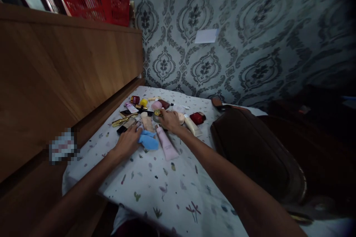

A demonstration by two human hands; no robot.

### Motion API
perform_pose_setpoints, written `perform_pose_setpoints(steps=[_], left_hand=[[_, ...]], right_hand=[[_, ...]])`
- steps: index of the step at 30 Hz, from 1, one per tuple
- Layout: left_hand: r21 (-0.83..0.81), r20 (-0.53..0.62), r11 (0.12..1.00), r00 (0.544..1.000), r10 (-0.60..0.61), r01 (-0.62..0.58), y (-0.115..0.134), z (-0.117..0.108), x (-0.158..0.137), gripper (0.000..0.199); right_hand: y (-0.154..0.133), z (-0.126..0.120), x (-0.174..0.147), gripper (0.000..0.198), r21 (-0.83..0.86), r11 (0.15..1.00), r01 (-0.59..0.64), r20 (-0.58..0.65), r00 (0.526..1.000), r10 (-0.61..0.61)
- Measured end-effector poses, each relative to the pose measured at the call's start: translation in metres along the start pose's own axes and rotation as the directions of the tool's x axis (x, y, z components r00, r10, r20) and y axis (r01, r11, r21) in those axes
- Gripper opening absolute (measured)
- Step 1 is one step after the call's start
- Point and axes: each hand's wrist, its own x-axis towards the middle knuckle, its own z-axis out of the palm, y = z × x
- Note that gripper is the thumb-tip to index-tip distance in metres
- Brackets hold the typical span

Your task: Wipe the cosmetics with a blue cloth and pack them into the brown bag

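Patterned wallpaper (207, 68) stands behind the desk (150, 189), whose printed cover reaches the near edge between both forearms. Wooden cabinet (72, 70) borders it left, brown bag (250, 148) right. Left hand (128, 141) touches blue cloth (149, 141) beside a pink tube (167, 145); right hand (171, 120) is at a gold cap (158, 112). Fingers are bent; whether they grip, I cannot tell.

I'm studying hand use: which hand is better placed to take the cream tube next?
Probably the right hand: the cream tube lies close on its right. The left hand is farther off, at the blue cloth, with the right forearm between it and the tube.
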Motion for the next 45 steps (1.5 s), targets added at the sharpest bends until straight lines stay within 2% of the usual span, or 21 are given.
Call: perform_pose_setpoints(steps=[4,9,14,17,22,25,27,28,30,31,32,34,37,40,42,45], left_hand=[[-0.1,0.051,0.994,0.998,-0.029,0.034,-0.006,0.001,-0.018,0.031],[-0.061,0.061,0.994,0.994,-0.089,0.093,-0.004,0.001,-0.022,0.033],[-0.015,0.049,1.0,0.999,-0.019,0.02,-0.001,0.002,-0.019,0.043],[-0.084,0.039,0.996,0.999,-0.014,0.018,-0.007,0.008,-0.018,0.048],[-0.251,-0.035,0.968,0.999,-0.022,0.013,-0.02,0.023,-0.009,0.039],[-0.266,-0.101,0.964,0.995,-0.002,-0.025,-0.024,0.029,-0.006,0.039],[-0.272,-0.139,0.961,0.99,0.008,-0.046,-0.025,0.032,-0.006,0.04],[-0.276,-0.153,0.96,0.988,0.008,-0.051,-0.025,0.034,-0.007,0.04],[-0.283,-0.173,0.958,0.985,0.003,-0.053,-0.025,0.036,-0.009,0.04],[-0.286,-0.181,0.957,0.984,-0.001,-0.052,-0.025,0.036,-0.009,0.042],[-0.288,-0.187,0.956,0.982,-0.004,-0.051,-0.025,0.036,-0.01,0.043],[-0.291,-0.193,0.956,0.981,-0.007,-0.05,-0.024,0.036,-0.011,0.045],[-0.298,-0.192,0.953,0.981,-0.002,-0.056,-0.023,0.036,-0.011,0.043],[-0.303,-0.206,0.951,0.978,0.005,-0.069,-0.024,0.037,-0.011,0.042],[-0.307,-0.226,0.948,0.974,0.011,-0.082,-0.025,0.04,-0.011,0.043],[-0.322,-0.237,0.941,0.971,0.023,-0.101,-0.027,0.042,-0.011,0.043]], right_hand=[[-0.001,0.002,0.014,0.038,-0.008,1.0,0.013,0.081,0.997,-0.012],[-0.008,-0.001,0.016,0.045,-0.004,1.0,-0.019,0.122,0.992,0.019],[-0.015,-0.002,0.019,0.047,0.006,0.998,-0.061,0.109,0.992,0.06],[-0.016,-0.001,0.016,0.048,0.01,0.998,-0.058,0.113,0.992,0.057],[-0.011,-0.006,0.002,0.042,0.035,0.999,0.001,0.119,0.993,-0.005],[0.006,-0.018,-0.001,0.036,0.052,0.998,0.026,0.044,0.999,-0.028],[0.03,-0.028,0.0,0.037,0.051,0.999,-0.003,-0.053,0.999,0.006],[0.046,-0.033,0.001,0.038,0.046,0.996,-0.071,-0.136,0.988,0.077],[0.079,-0.039,0.003,0.044,0.008,0.959,-0.282,-0.246,0.929,0.275],[0.095,-0.039,0.004,0.048,0.019,0.909,-0.415,-0.234,0.882,0.408],[0.109,-0.038,0.005,0.052,0.034,0.847,-0.531,-0.143,0.836,0.53],[0.129,-0.034,0.007,0.051,0.037,0.796,-0.604,-0.033,0.795,0.605],[0.14,-0.024,0.012,0.047,0.043,0.794,-0.607,0.069,0.794,0.604],[0.14,-0.019,0.017,0.042,0.057,0.808,-0.587,0.102,0.808,0.58],[0.139,-0.019,0.019,0.04,0.064,0.817,-0.573,0.081,0.819,0.568],[0.139,-0.019,0.019,0.041,0.063,0.85,-0.522,-0.016,0.852,0.524]])
